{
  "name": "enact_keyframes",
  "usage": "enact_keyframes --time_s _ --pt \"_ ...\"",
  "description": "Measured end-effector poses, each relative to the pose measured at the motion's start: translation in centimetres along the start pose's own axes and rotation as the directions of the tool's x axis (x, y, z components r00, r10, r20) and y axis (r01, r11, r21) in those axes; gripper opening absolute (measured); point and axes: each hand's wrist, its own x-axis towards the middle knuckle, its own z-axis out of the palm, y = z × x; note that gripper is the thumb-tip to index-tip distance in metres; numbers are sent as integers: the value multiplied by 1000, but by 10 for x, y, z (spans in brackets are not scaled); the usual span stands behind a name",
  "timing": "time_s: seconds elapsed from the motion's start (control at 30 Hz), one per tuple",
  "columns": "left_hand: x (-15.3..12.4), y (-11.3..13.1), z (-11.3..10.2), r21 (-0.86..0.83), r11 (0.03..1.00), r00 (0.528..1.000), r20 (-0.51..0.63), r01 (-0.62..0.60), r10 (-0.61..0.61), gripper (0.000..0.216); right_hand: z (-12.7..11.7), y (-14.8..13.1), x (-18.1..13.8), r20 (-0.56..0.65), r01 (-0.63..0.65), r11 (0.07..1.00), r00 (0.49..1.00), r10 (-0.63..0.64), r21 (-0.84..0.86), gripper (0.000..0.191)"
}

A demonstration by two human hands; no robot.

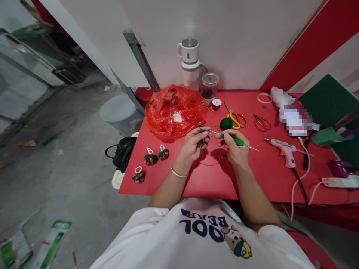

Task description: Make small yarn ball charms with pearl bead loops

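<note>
My right hand (237, 147) is closed around a crochet hook (239, 142) with a green handle and a thin metal shaft at each end. One shaft reaches left to the fingertips of my left hand (195, 140). Those fingers pinch a small dark piece of yarn work (201, 128), mostly hidden by the fingers. A ball of dark green yarn (226, 123) lies just beyond my right hand. Thin yarn (210, 164) trails over the table below both hands. At the left, three small multicoloured crocheted pieces (150, 159) with white bead loops rest on the table.
A red plastic bag (176, 106) with white beads sits behind my left hand. Yellow-handled scissors (233, 120), a red thread spool (216, 105), a lidded jar (209, 87) and red-handled snips (262, 122) stand farther back. A pink glue gun (286, 151) with its cable lies right.
</note>
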Motion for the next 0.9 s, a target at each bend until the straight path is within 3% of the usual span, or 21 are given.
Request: enact_keyframes --time_s 0.5,0.67,0.9 --pt "1 -9 -4 80 991 993 60 -109 104 34 2 0 -2 10 16 1000 1000 -16 -7 21" --pt "5 -13 -8 167 969 982 92 -181 168 43 0 4 0 51 -61 995 997 57 82 24" --pt "11 -23 -16 305 895 946 112 -324 304 44 5 1 1 27 -134 988 991 132 72 32"
